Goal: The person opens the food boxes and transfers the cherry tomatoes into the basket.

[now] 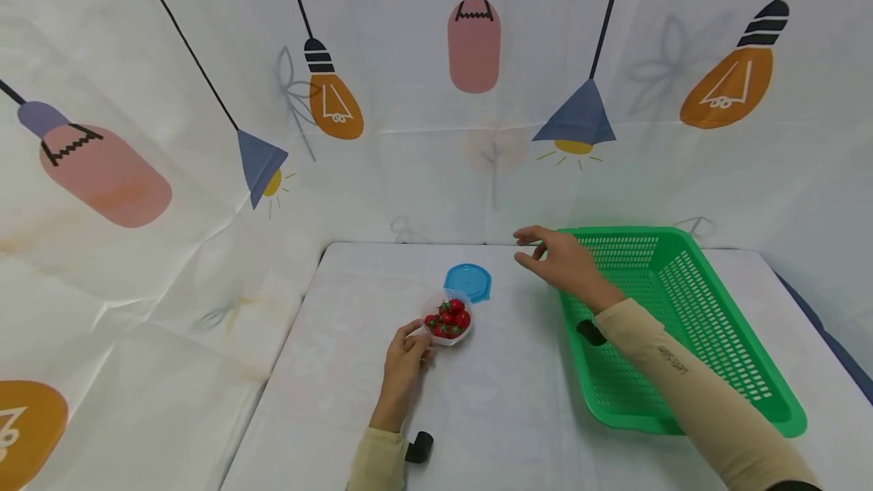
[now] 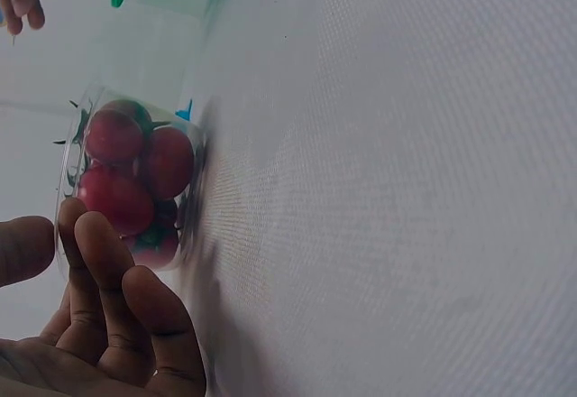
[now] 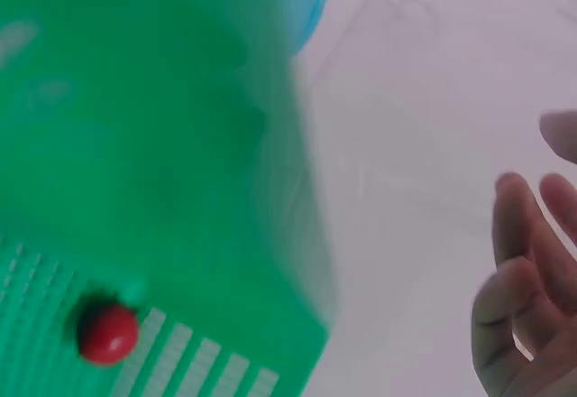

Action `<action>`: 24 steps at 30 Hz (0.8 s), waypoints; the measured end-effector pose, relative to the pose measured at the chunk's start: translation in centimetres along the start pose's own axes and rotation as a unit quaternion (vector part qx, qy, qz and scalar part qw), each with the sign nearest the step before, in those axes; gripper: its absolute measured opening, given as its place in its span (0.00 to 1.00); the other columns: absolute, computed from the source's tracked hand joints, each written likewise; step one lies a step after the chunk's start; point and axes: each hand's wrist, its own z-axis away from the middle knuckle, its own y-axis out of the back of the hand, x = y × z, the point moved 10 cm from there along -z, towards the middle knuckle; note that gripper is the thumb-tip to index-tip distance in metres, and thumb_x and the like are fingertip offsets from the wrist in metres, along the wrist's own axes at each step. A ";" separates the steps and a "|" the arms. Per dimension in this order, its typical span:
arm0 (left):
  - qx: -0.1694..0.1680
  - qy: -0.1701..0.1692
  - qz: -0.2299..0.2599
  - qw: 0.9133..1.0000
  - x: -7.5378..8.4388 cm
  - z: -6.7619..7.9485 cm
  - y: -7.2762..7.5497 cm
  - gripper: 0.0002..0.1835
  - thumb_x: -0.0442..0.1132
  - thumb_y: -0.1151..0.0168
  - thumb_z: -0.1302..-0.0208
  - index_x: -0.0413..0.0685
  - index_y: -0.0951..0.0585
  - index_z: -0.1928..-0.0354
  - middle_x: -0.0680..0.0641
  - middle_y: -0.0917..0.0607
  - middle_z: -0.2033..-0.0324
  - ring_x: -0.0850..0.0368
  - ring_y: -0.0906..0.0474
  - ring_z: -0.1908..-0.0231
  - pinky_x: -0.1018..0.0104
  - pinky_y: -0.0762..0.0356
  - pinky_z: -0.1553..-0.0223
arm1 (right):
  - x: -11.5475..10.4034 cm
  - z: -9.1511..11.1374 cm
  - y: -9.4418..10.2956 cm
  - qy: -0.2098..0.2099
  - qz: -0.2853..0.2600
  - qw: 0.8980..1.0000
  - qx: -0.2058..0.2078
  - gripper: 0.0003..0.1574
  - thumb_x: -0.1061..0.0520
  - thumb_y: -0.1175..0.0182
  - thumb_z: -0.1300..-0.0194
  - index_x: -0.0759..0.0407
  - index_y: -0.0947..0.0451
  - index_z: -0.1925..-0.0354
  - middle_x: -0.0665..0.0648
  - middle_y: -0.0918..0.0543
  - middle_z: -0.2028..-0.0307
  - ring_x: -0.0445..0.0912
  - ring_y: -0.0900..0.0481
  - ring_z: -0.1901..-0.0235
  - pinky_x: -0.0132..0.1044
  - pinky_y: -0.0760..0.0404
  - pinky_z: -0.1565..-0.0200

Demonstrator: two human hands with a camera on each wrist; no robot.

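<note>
A small clear plastic container (image 1: 445, 340) holds several red cherry tomatoes (image 1: 450, 318) with green stems. At its near-left edge my left hand (image 1: 402, 366) holds the rim between thumb and fingers. In the left wrist view, the fingers (image 2: 106, 251) lie against the clear wall, close to the tomatoes (image 2: 117, 197). My right hand (image 1: 562, 260) is in the air by the far-left corner of a green basket (image 1: 580, 370), its fingers loosely bent around nothing. One cherry tomato (image 3: 108, 333) lies in the basket in the right wrist view.
A blue lid (image 1: 468, 280) lies on the white table (image 1: 505, 400) just behind the container. The green basket, with slotted walls, fills the right side. A white cloth (image 1: 423, 180) with printed lamps hangs behind the table and along its left.
</note>
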 end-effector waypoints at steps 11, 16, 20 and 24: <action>0.016 -0.010 -0.003 1.000 -1.6 -0.7 0.2 0.25 0.42 0.41 0.26 0.41 0.29 0.32 0.39 0.14 0.58 0.48 0.19 0.63 0.63 0.23 0.62 | -4.0 -0.7 -5.6 0.038 -0.015 0.995 -0.087 0.26 0.51 0.31 0.34 0.53 0.21 0.39 0.52 0.13 0.51 0.43 0.20 0.63 0.36 0.21 0.68; 0.013 -0.005 -0.003 1.000 -1.6 -0.7 0.2 0.25 0.41 0.41 0.26 0.40 0.30 0.31 0.39 0.14 0.58 0.47 0.20 0.62 0.62 0.23 0.61 | -5.7 -0.3 -8.3 0.042 -0.021 0.989 -0.138 0.26 0.50 0.30 0.34 0.50 0.21 0.40 0.49 0.13 0.52 0.41 0.19 0.64 0.37 0.20 0.66; 0.002 -0.006 0.001 1.000 -1.5 -0.8 0.2 0.25 0.37 0.43 0.25 0.35 0.32 0.31 0.36 0.14 0.58 0.41 0.20 0.62 0.59 0.23 0.61 | -7.0 0.2 -10.3 0.051 -0.018 0.983 -0.174 0.23 0.49 0.31 0.33 0.50 0.20 0.42 0.50 0.12 0.53 0.39 0.18 0.64 0.39 0.19 0.62; -0.003 -0.007 0.008 1.000 -1.4 -1.0 0.1 0.25 0.37 0.44 0.25 0.34 0.33 0.31 0.37 0.14 0.59 0.43 0.20 0.63 0.59 0.23 0.62 | -7.9 0.5 -11.9 0.063 -0.016 0.977 -0.202 0.21 0.49 0.31 0.33 0.50 0.19 0.44 0.50 0.12 0.55 0.41 0.17 0.63 0.42 0.19 0.60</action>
